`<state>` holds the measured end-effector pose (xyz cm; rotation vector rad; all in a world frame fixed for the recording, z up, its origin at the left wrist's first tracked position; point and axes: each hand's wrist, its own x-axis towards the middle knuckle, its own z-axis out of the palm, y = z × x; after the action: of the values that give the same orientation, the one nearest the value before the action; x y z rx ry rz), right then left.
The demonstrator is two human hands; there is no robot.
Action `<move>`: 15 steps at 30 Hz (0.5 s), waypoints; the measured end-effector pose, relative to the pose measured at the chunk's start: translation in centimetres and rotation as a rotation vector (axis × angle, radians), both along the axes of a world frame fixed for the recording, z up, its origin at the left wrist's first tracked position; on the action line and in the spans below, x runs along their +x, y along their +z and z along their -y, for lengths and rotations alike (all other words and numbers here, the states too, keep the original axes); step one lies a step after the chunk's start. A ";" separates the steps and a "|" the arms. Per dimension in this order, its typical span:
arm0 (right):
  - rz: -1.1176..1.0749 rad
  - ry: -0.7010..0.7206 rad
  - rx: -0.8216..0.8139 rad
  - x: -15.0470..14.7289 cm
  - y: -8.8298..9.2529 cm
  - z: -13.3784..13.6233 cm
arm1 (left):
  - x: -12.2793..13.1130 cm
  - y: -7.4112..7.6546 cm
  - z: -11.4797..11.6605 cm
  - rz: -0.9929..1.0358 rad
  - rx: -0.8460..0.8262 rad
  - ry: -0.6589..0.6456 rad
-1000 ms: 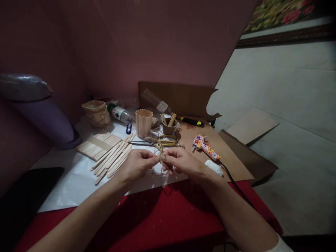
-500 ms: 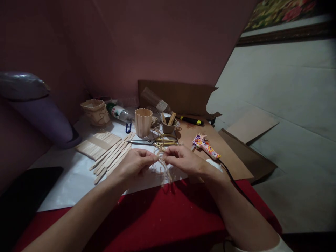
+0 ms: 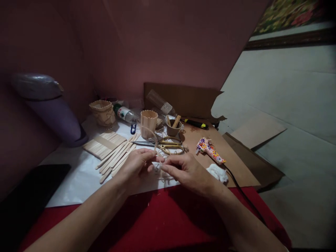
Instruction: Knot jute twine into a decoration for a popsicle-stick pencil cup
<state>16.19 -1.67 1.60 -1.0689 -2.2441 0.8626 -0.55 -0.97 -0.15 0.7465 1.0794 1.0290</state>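
Beyond the hands, a small brown cup holds wooden sticks; the stick-walled cup shows no contents. The left hand and right hand both pinch a jute twine piece with closed fingertips.

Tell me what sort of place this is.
Probably a home craft table: wooden craft sticks, a patterned glue gun and scissors lie out, and the left hand and right hand pinch twine.
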 end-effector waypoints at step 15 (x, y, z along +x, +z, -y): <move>-0.384 -0.117 -0.120 -0.3 -0.7 -1.6 | 0.0 0.5 0.5 0.094 0.119 -0.173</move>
<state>15.87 -0.11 0.93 -0.9793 -1.8151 1.0622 -0.58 -1.49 0.32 0.8631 0.8627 0.9762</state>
